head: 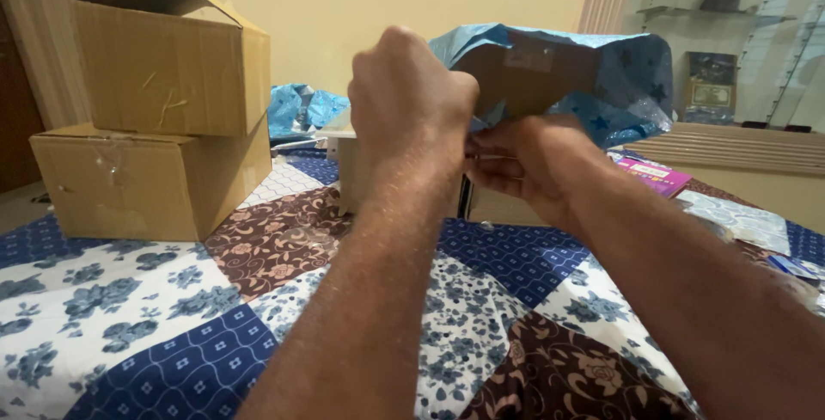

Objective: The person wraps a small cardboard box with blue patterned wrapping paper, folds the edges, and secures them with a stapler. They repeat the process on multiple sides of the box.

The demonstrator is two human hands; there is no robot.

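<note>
Blue wrapping being worked around a box at the centre of the frame.

The left hand (411,102) is clenched and the right hand (524,160) pinches beside it, both apparently gripping an edge of the blue star-printed wrap (632,76) on the brown box (524,72) at upper centre; the exact contact is hidden. The wrapping step seems under way. Two stacked cardboard cartons (163,110) stand upper left on the patchwork quilt (172,317).

My left hand (411,106) blocking the box (526,76) front, fingertips of my right hand (524,162) tucked out of sight, blue wrapping (636,76) blurred, right forearm cut off at the edge, shelf items too small to tell.
</note>
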